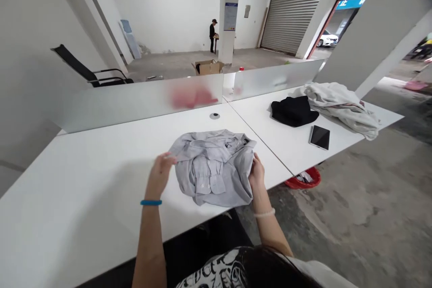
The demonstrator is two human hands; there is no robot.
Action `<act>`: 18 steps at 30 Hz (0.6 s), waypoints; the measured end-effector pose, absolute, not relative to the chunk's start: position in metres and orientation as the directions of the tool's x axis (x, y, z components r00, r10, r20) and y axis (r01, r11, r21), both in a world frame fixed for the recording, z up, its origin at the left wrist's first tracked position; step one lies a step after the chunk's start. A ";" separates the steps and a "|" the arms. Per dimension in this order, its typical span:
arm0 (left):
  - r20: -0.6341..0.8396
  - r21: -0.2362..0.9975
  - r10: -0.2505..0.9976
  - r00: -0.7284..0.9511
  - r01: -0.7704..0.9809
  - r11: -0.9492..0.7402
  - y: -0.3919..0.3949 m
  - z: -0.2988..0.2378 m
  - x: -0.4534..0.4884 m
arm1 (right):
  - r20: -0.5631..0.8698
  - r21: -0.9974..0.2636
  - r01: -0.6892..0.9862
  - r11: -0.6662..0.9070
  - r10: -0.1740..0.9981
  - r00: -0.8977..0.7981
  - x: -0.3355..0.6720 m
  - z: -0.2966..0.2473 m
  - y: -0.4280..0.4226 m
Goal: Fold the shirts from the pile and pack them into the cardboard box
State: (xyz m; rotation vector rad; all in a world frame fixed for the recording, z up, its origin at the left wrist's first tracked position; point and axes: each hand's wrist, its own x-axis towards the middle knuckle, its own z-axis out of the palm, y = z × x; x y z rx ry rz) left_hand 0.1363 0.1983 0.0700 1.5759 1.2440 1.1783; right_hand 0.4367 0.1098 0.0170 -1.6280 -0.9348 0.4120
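Note:
A light grey button-up shirt (232, 177) lies bunched and partly folded on the white table, near its front edge. A buttoned cuff shows in its middle front, and the collar sits at its upper right. My left hand (160, 173), with a blue band at the wrist, pinches the shirt's left edge. At the right side, my right hand (257, 171) grips the cloth below the collar; some of its fingers are hidden behind the fabric. A pale bracelet circles the right wrist.
A black cloth hat (293, 111), a dark-screened tablet (319, 137) and a heap of white clothing (340, 103) lie on the table's right part. A frosted divider (141, 101) runs along the back. Below the right edge stands a red-lined bin (303, 179). A person (212, 36) stands far off.

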 end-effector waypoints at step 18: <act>0.103 0.735 0.979 0.178 0.650 -0.196 0.109 0.012 0.139 | 0.206 -0.236 0.970 0.062 0.979 -0.013 0.419 -0.008 0.063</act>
